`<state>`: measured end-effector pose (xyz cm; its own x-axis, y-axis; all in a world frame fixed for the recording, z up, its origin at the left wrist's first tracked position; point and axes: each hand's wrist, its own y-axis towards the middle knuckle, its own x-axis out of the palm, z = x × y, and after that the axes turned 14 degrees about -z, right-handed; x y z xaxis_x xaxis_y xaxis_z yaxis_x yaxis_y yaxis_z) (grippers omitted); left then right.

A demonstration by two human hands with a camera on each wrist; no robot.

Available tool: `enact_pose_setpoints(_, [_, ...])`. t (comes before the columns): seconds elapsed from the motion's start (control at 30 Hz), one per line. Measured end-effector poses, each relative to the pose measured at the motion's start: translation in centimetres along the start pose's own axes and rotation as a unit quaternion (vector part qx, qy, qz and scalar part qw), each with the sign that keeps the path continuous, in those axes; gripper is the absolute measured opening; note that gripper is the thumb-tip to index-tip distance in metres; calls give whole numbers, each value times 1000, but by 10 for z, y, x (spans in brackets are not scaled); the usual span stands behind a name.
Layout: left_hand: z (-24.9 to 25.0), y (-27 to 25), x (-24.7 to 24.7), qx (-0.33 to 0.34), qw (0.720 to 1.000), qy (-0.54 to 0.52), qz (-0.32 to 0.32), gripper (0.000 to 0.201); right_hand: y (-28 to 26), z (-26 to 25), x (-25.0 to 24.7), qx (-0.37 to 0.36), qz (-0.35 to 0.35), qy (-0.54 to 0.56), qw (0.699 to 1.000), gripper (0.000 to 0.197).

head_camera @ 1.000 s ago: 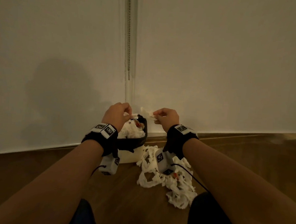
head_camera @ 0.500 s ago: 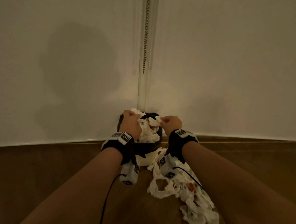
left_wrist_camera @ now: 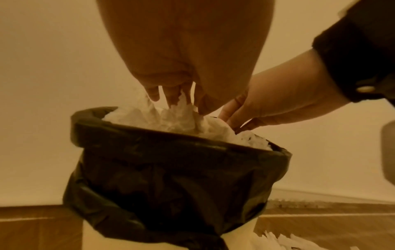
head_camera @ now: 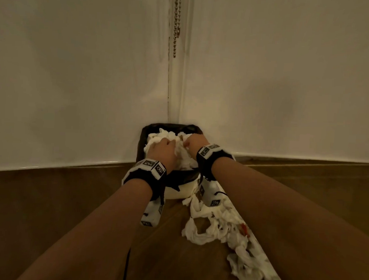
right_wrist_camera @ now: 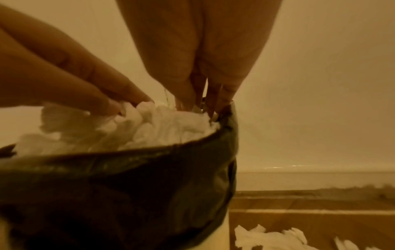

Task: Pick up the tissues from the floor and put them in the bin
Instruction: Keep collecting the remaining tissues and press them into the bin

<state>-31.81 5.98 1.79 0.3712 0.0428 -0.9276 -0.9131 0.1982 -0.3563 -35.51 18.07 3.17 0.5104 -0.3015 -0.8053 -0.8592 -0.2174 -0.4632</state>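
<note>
Where the wooden floor (head_camera: 73, 209) runs nearest me, a trail of torn white tissues (head_camera: 221, 227) lies strewn to my right, from beside my right forearm up to the foot of the bin; one scrap carries a red mark. The same loose tissues show at the bottom edge of both wrist views (right_wrist_camera: 267, 236).

Wrist cameras on black straps sit on both forearms.

Next out, the bin (head_camera: 183, 191): pale body, black plastic liner (left_wrist_camera: 171, 169) folded over the rim and hanging crumpled down the outside. It stands on the floor, tucked into the corner where the two white walls meet. It is heaped with crumpled white tissue (left_wrist_camera: 171, 118) that rises above the rim.

My left hand (head_camera: 163, 151) is over the bin's mouth, fingers (left_wrist_camera: 153, 94) pointing down, slightly spread, tips sunk into the top of the tissue heap. They look to be pressing rather than clamped round anything.

My right hand (head_camera: 195, 143) is just beside it, at the far right side of the rim, fingers (right_wrist_camera: 183, 96) also straight down and close together, tips pushed into the tissue against the liner's edge. Hands near each other, not touching as far as I can tell.

Beyond the bin: white walls (head_camera: 75, 80), pale skirting along the floor, and a beaded metal chain (head_camera: 177, 21) hanging in the corner above.
</note>
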Motion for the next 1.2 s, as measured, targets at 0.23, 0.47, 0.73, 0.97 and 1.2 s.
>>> enact_pose_setpoints(0.23, [0,-30,-18,6,992,-59,108,51,-38,7,-9,-2,37,-45,998,38])
enact_pose_setpoints(0.47, [44,-96,-35,58,991,-56,103,41,-132,34,-26,39,127,95,986,43])
enact_pose_setpoints(0.73, [90,-154,52,102,995,-23,-5,36,-222,104,30,110,137,170,970,28])
enact_pose_setpoints(0.97, [100,-147,121,76,992,-27,-98,33,-231,148,107,172,61,255,950,23])
enact_pose_setpoints(1.2, [103,-115,185,70,984,-44,-160,30,-204,168,161,215,-6,164,963,30])
